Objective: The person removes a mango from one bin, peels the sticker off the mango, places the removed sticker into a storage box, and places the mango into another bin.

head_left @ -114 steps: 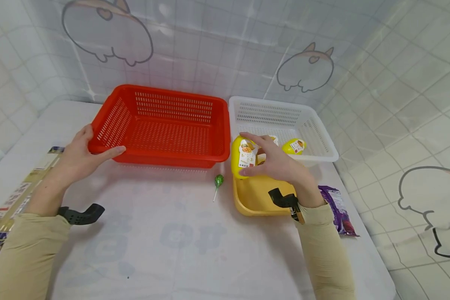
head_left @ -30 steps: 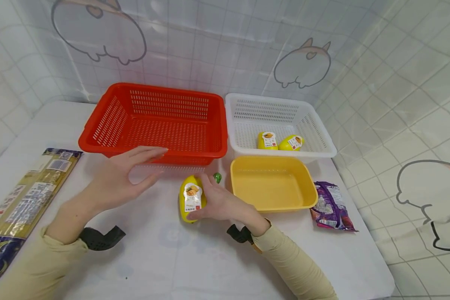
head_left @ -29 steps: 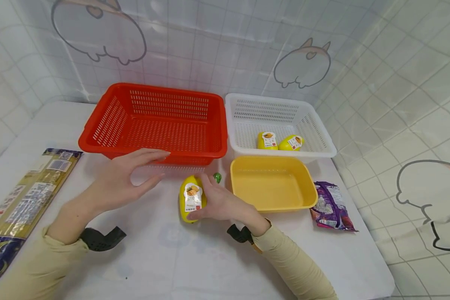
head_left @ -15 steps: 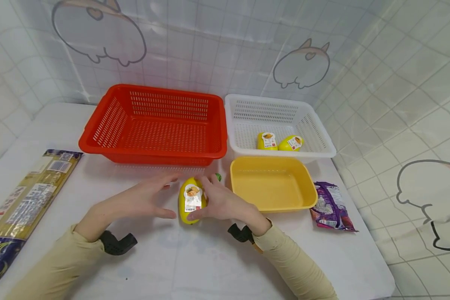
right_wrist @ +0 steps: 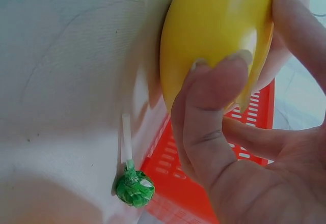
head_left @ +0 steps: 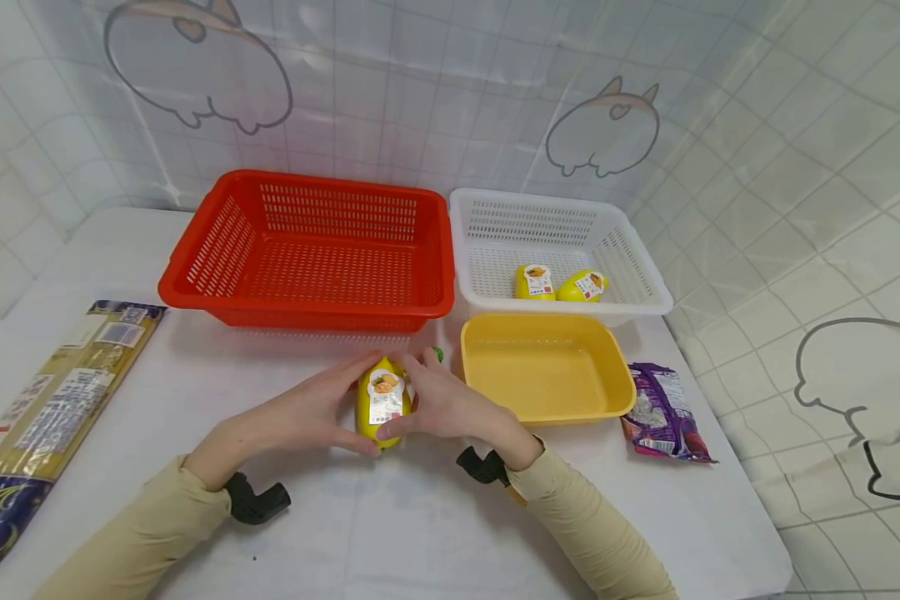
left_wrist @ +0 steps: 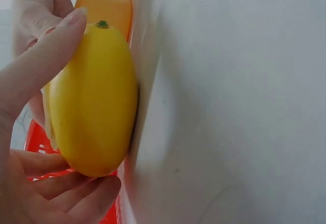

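Note:
A glossy yellow mango-shaped pack with a white fruit label lies on the white table in front of the red basket. My right hand grips its right side, thumb at the near end and fingers at the far end. From the other side my left hand holds it, fingers curved round the far end and thumb at the near end. In the left wrist view the pack shows a small green stem tip beside the thumb. The right wrist view shows bent fingertips pressed against the pack.
Behind stand a red basket and a white basket holding two similar yellow packs. A yellow tub is at right, beside a purple packet. A green lollipop lies by my right hand; a long gold packet lies left.
My right hand has brought the mango-shaped pack from over the yellow tub to the table's middle. My left hand has left the red basket and come right to take hold of the pack.

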Demonstrator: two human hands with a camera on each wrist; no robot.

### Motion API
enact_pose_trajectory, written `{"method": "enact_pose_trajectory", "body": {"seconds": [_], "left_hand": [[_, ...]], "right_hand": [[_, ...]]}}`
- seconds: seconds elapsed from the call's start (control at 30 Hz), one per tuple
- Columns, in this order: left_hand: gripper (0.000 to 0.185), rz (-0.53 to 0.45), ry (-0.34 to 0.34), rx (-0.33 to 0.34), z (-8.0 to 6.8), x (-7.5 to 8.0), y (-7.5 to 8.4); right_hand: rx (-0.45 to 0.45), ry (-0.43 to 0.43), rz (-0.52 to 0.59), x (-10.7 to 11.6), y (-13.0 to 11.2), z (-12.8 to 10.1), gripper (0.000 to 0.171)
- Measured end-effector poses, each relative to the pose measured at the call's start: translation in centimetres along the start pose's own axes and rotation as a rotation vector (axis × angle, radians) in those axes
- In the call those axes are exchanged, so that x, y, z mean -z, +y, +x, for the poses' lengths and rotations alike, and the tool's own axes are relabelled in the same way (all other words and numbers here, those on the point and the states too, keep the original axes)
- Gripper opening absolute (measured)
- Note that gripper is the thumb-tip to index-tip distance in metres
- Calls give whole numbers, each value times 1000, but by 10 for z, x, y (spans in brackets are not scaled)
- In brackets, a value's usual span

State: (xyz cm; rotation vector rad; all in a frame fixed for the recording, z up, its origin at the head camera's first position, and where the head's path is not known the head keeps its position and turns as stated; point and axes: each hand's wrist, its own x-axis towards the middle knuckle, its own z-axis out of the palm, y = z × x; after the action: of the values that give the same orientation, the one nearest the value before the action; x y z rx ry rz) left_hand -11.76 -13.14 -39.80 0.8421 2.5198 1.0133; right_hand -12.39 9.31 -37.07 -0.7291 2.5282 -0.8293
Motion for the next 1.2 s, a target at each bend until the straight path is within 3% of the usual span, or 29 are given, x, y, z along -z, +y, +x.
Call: {"method": "enact_pose_trajectory", "body": {"seconds": [0.33, 0.8, 1.2], "left_hand": [[123, 4, 11, 25, 1, -5, -1], [121, 26, 46, 72, 3, -7, 3], [122, 52, 53, 78, 2, -9, 5]], "right_hand": [[0, -7, -23, 2, -1, 1, 94], [22, 128, 34, 12, -5, -1, 33], [35, 206, 92, 6, -3, 5, 24]]}}
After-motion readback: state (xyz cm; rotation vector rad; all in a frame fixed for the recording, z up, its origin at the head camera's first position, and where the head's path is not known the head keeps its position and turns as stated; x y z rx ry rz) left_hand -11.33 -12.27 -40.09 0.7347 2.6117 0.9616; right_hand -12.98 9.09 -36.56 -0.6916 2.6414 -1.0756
